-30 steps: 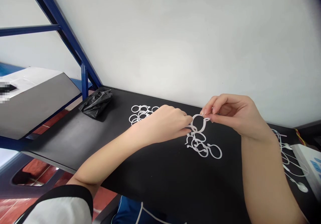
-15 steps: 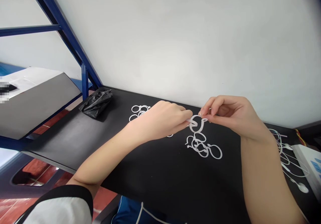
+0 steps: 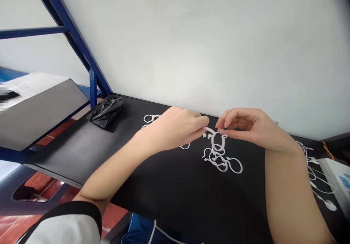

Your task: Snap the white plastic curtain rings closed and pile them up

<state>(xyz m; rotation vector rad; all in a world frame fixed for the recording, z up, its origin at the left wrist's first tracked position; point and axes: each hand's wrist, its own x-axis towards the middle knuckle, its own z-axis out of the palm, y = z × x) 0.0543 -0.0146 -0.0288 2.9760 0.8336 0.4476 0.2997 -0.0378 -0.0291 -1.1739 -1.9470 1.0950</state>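
My left hand [image 3: 180, 129] is closed, its thumb and forefinger pinching a white plastic strip [image 3: 209, 129]. This strip runs right to a small bunch of white plastic rings [image 3: 224, 142] hanging between my hands. My right hand [image 3: 244, 125] pinches the top of that bunch with thumb and fingertips, the other fingers loosely curled. How the strip and rings join is too small to make out. Just below, a cluster of linked white rings [image 3: 221, 169] lies on the black table [image 3: 191, 200]. More white rings [image 3: 148, 122] lie behind my left hand, partly hidden by it.
A crumpled black plastic bag [image 3: 106, 113] sits at the table's far left. White earphones with tangled cords [image 3: 330, 204] and a white box [image 3: 333, 171] are at the right. Behind the table rises a pale wall [image 3: 191, 47], with a blue metal frame [image 3: 78, 43] on the left.
The rings between my hands have dropped slightly and turned, and more of the strip shows beside my left fingertips. My right hand has shifted slightly down.
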